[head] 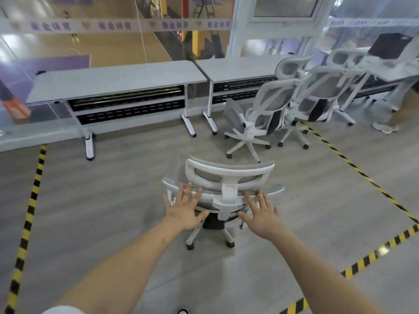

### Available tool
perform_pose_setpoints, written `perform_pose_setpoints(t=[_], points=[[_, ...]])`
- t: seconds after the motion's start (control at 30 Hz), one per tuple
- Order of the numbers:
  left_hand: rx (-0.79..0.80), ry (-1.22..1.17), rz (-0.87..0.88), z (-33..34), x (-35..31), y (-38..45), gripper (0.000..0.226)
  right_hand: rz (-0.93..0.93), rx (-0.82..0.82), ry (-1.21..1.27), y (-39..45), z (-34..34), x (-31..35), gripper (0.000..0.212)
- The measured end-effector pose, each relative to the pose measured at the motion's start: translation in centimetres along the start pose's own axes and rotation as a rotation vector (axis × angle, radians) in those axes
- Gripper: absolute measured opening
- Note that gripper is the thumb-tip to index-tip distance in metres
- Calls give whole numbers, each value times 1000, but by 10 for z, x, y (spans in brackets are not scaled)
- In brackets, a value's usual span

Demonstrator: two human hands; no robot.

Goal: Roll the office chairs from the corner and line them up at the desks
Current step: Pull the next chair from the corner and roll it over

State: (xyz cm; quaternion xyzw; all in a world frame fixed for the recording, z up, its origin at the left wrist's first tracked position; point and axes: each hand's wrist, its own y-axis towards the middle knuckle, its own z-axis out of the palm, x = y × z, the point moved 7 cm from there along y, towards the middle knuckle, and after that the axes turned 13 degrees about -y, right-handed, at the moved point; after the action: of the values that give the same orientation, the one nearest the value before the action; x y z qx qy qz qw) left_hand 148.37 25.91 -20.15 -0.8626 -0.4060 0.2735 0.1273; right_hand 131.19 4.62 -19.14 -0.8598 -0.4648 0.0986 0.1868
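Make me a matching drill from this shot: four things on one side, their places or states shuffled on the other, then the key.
Things:
1. nearest chair
2. left desk
3. striped floor tape
4. left hand

Places or states:
A. yellow and black, marking out the floor area
B. open, fingers spread at the chair's backrest
C. mid-floor, its back towards the camera
D. against the glass wall, no chair in front

Pairs: 1-C, 2-D, 3-A, 4-B
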Motion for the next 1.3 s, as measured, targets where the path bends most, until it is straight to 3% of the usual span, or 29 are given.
perform_pose_setpoints(t=[0.23, 0.63, 0.8, 1.3], points=[[4, -25, -22, -71, 38, 97, 93, -40, 28, -28, 123, -54, 39, 74], [-124, 41, -117, -187, 79, 272, 90, -174, 0, -19, 342, -155, 78, 69], [-68, 20, -211, -240, 95, 344, 87, -237, 4, -68, 435, -201, 96, 70], [-7, -53, -204, -357, 156, 504, 83, -223, 31, -107, 624, -287, 163, 73]])
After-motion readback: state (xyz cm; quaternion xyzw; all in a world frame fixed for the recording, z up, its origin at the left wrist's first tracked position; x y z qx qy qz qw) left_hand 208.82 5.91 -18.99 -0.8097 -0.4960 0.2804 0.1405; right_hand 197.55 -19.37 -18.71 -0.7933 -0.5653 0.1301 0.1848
